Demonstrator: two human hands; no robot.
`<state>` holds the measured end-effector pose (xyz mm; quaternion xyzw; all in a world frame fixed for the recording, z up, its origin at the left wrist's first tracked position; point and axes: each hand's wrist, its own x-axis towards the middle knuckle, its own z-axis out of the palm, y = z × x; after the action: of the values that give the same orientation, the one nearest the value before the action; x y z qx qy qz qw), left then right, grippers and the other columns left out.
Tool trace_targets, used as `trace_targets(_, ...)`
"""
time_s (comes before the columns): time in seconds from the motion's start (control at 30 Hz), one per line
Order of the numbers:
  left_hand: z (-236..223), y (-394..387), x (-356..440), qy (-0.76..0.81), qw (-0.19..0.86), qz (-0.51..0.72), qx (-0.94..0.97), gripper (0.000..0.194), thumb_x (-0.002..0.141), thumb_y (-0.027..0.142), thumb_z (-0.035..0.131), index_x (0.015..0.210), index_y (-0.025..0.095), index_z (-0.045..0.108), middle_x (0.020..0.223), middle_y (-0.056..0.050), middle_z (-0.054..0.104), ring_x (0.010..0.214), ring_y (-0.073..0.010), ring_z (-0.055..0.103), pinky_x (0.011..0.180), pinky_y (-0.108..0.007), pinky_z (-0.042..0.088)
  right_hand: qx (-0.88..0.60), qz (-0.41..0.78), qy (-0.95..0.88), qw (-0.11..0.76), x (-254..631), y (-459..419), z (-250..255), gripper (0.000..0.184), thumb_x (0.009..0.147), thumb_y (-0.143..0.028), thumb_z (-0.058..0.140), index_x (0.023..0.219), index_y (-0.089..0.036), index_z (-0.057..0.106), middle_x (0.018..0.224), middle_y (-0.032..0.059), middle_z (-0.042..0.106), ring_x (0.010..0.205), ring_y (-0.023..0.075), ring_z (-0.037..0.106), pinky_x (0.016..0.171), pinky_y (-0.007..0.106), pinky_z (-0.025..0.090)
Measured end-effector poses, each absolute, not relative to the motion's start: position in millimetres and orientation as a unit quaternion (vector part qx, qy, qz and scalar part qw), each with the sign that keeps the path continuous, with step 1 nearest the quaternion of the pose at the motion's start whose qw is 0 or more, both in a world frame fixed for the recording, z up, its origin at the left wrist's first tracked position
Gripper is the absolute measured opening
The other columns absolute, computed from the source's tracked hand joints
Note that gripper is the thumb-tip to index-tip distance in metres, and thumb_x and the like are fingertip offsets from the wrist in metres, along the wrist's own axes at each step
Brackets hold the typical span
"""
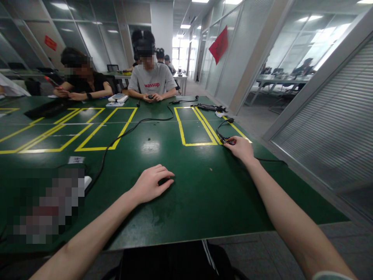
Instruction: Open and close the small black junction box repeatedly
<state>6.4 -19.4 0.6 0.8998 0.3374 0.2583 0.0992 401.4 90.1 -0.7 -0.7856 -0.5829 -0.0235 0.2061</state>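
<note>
My left hand (153, 182) rests over the green table (186, 202), its fingers bent a little and the thumb apart from them, holding nothing. Farther off to the right, my right hand (240, 148) has its fingers closed on a small dark object (224, 140) at the table's right side. Reddish bits show at the fingertips, but the fingers hide much of the object, so its kind is unclear. From there a short black cord (219, 126) curves up to a dark plug-like end (230, 120). Another black cable (271, 160) runs right from beneath my wrist.
Yellow tape (182, 128) marks rectangles on the table. A long black cable (122, 134) crosses it. Dark gear (210, 107) lies at the far right edge. A blurred-out item (55, 206) lies at left. Two people (151, 81) sit opposite, handling small things.
</note>
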Motion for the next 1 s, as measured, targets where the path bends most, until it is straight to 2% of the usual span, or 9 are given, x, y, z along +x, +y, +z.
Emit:
trace_targets(0.23, -1, -18, 5, 0.334, 0.096, 0.255, 0.902, 0.016, 0.099, 0.027, 0.06, 0.104, 0.019, 0.073, 0.098, -0.005, 0.075, 0.09, -0.0201, 0.068, 0.078, -0.032, 0.056, -0.782, -0.009, -0.571, 0.248, 403, 89, 0, 0.024, 0.079, -0.039, 0.073, 0.096, -0.023, 0.079, 0.092, 0.007, 0.078, 0.088, 0.0271, 0.07, 0.067, 0.032, 0.049)
trace_targets(0.43, -2, -17, 5, 0.332, 0.098, 0.256, 0.903, 0.015, 0.099, 0.027, 0.06, 0.103, 0.02, 0.073, 0.097, -0.005, 0.075, 0.091, -0.02, 0.068, 0.079, -0.032, 0.056, -0.759, 0.0, -0.584, 0.288, 401, 89, -1, 0.031, 0.075, -0.032, 0.072, 0.103, -0.02, 0.076, 0.09, 0.0056, 0.075, 0.084, 0.0243, 0.067, 0.069, 0.031, 0.047)
trace_targets(0.57, -1, -17, 5, 0.332, 0.098, 0.255, 0.903, 0.015, 0.099, 0.027, 0.061, 0.103, 0.019, 0.073, 0.097, -0.005, 0.075, 0.091, -0.0199, 0.068, 0.079, -0.032, 0.055, -0.751, -0.004, -0.579, 0.318, 399, 88, 3, 0.033, 0.08, -0.035, 0.068, 0.108, -0.018, 0.075, 0.089, 0.0072, 0.073, 0.083, 0.0249, 0.064, 0.07, 0.033, 0.047)
trace_targets(0.67, -1, -17, 6, 0.333, 0.098, 0.254, 0.903, 0.016, 0.1, 0.027, 0.06, 0.103, 0.02, 0.074, 0.097, -0.005, 0.075, 0.091, -0.0197, 0.068, 0.079, -0.031, 0.055, -0.752, -0.042, -0.57, 0.328, 401, 86, 4, 0.032, 0.085, -0.034, 0.062, 0.109, -0.018, 0.076, 0.096, 0.0102, 0.073, 0.088, 0.0267, 0.065, 0.074, 0.035, 0.049)
trace_targets(0.83, 0, -18, 6, 0.331, 0.098, 0.254, 0.903, 0.017, 0.1, 0.028, 0.059, 0.102, 0.02, 0.074, 0.097, -0.005, 0.076, 0.091, -0.02, 0.068, 0.079, -0.032, 0.055, -0.802, -0.053, -0.54, 0.251, 408, 86, -4, 0.035, 0.086, -0.039, 0.065, 0.114, -0.022, 0.077, 0.115, 0.0131, 0.071, 0.096, 0.0294, 0.069, 0.076, 0.036, 0.053)
trace_targets(1.0, 1, -19, 6, 0.333, 0.102, 0.252, 0.903, 0.021, 0.101, 0.029, 0.056, 0.102, 0.021, 0.075, 0.097, -0.005, 0.076, 0.092, -0.0197, 0.068, 0.08, -0.032, 0.056, -0.802, -0.034, -0.564, 0.195, 413, 90, -10, 0.043, 0.085, -0.047, 0.067, 0.117, -0.02, 0.077, 0.114, 0.0152, 0.075, 0.098, 0.0327, 0.071, 0.075, 0.038, 0.055)
